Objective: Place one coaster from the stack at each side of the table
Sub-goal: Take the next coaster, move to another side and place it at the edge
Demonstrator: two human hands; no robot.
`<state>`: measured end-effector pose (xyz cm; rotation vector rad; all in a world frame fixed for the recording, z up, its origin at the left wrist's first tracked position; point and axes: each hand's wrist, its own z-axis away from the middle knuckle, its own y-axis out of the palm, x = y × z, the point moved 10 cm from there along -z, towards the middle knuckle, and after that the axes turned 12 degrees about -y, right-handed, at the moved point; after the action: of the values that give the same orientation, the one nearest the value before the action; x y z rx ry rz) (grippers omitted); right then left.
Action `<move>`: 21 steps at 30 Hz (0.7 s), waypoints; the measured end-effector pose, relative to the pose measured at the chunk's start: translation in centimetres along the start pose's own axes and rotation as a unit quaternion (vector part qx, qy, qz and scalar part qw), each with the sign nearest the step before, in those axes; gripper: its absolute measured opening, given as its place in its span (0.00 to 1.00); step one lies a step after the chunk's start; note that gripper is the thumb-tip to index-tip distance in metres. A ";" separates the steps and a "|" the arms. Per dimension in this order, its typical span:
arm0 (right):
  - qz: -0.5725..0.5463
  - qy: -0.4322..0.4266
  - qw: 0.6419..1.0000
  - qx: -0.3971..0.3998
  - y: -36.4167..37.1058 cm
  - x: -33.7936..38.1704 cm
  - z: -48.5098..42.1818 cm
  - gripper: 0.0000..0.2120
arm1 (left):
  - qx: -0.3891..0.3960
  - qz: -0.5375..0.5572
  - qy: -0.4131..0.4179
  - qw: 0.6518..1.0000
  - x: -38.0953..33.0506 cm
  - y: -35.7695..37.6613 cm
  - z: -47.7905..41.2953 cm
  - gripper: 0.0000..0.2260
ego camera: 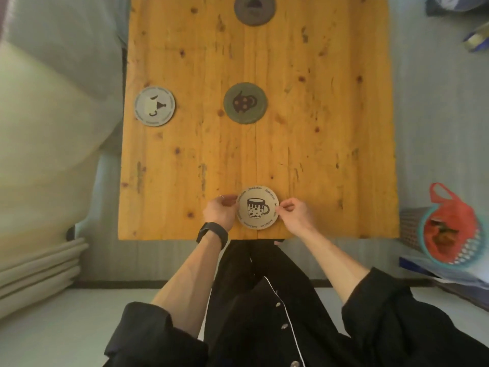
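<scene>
A beige coaster with a mug drawing (257, 207) lies near the front edge of the wooden table (330, 128). My left hand (221, 211) pinches its left rim and my right hand (295, 213) pinches its right rim. A dark green coaster (245, 103), the stack or its last piece, sits at the table's middle. A pale grey coaster (154, 106) lies by the left edge. Another dark grey coaster (254, 7) lies at the far edge, partly cut off by the frame.
Pale bedding (39, 128) lies along the left of the table. A teal basket with a red plastic bag (449, 229) stands on the floor at the right. More items (473, 38) sit at the far right. My legs are under the front edge.
</scene>
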<state>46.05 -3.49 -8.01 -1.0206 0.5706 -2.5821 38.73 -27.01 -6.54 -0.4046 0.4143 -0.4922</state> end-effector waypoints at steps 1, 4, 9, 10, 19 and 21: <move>-0.002 0.000 1.000 -0.004 0.2 -0.2 -0.2 0.09 | 0.000 -0.001 0.001 1.000 0.0 0.2 -0.3 0.11; -0.002 0.002 1.000 -0.014 0.5 -0.2 -0.6 0.09 | -0.008 -0.008 0.009 1.000 0.0 0.2 -0.9 0.11; 0.013 -0.002 1.000 -0.025 0.4 0.1 -0.6 0.06 | -0.026 -0.035 0.036 0.998 -0.5 -0.2 -0.7 0.10; 0.017 -0.002 1.000 -0.025 0.5 0.1 -0.6 0.06 | -0.031 -0.044 0.041 0.998 -0.6 -0.1 -0.6 0.10; 0.023 0.005 0.999 -0.031 0.6 -0.4 -0.7 0.05 | -0.048 -0.080 0.076 0.993 -0.9 0.3 0.1 0.08; 0.025 0.004 0.999 -0.035 0.6 -0.4 -0.7 0.04 | -0.050 -0.074 0.079 0.993 -0.8 0.2 0.0 0.07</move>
<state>45.91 -3.64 -9.01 -1.0055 0.6845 -2.5404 38.18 -26.42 -6.42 -0.4972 0.5661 -0.6522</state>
